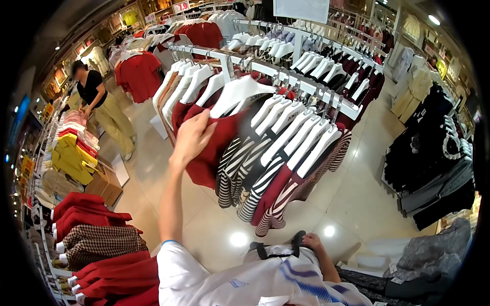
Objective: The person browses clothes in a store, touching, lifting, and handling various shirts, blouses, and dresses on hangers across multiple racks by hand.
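Head view, centre: left hand (193,136) touches a dark-red fabric top (220,148) on a white plastic hanger (239,95), likely steadying it; grip unclear. Lower centre, right hand (312,241) curls, hold unclear.

Site: clothing shop. Noted around me: white rails (351,108) packed with shirts (217,148) on white hangers (238,95), price signs (181,7), shiny tiled floor (201,227).

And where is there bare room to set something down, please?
Bare tiled floor lies between the striped tops and the black clothes; another patch lies between the cardboard box and the dark red top. Near the left hand, the rail is crowded with white hangers.
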A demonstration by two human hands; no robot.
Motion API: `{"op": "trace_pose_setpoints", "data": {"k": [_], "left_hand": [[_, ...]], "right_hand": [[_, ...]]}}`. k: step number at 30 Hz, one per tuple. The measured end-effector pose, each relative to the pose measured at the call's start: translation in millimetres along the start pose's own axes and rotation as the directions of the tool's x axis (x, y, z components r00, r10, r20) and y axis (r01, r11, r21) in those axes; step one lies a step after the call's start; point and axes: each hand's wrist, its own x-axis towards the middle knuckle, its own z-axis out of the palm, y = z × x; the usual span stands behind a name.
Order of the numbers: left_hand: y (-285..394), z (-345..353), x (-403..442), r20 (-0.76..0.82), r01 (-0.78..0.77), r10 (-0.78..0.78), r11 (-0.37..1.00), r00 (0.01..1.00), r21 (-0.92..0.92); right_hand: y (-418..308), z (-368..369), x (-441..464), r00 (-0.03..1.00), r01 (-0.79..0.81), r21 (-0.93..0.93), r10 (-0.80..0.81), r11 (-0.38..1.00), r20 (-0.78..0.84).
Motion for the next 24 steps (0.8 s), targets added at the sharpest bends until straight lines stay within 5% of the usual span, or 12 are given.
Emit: {"op": "trace_pose_setpoints", "data": {"k": [6, 10, 11, 12, 14, 16, 18, 22, 24], "left_hand": [[2.1, -95.2, -77.5, 0.024, 0.301, -0.3, 0.954, 0.954, -0.001], [5.4, -164.3, -134.3, -0.086, 0.345, -0.339, 0.937, 0.937, 0.058], [7.6, -180.6, -149.3, -0.128, 0.363, -0.35, 0.927, 0.928, 0.095], [10.2, -200.2, -164.3, -0.127, 0.38, -0.362, 0.909, 0.923, 0.171], [21.0, -233.2, -189.7, -0.165, 0.401, -0.372, 0.892, 0.913, 0.21], [30.4, -267.0, -219.7, -0.185, 0.515, -0.481, 0.806, 0.857, 0.29], [39.3, -284.5, -235.8, -0.217, 0.628, -0.595, 0.764, 0.774, 0.149], [82.7, -291.1, -246.0, -0.277, 0.718, -0.679, 0.541, 0.68, 0.438], [93.4, -281.2, -259.5, -0.325, 0.675, -0.593, 0.674, 0.736, 0.299]], "right_hand": [[9.5, 14.9, 8.8, 0.997, -0.023, -0.052, 0.026, 0.998, 0.07], [25.4, 39.1, 48.0, 0.974, 0.075, -0.264, -0.014, 0.961, 0.227], [10.5, 51.6, 54.9, 0.937, 0.281, -0.509, -0.118, 0.814, 0.328], [-9.7, 68.3, 57.3, 0.87, 0.474, -0.671, -0.19, 0.57, 0.454], [-52.8, 119.5, 38.8, 0.742, 0.67, -0.671, -0.311, 0.319, 0.594], [-92.4, 169.0, 10.7, 0.465, 0.885, -0.42, -0.322, 0.2, 0.825], [-159.9, 227.0, -58.5, 0.35, 0.873, -0.233, -0.217, 0.428, 0.911], [-257.4, 296.9, -158.3, -0.042, 0.889, 0.114, -0.17, 0.443, 0.985], [-280.0, 314.5, -181.8, -0.075, 0.895, 0.15, -0.189, 0.421, 0.979]]}}
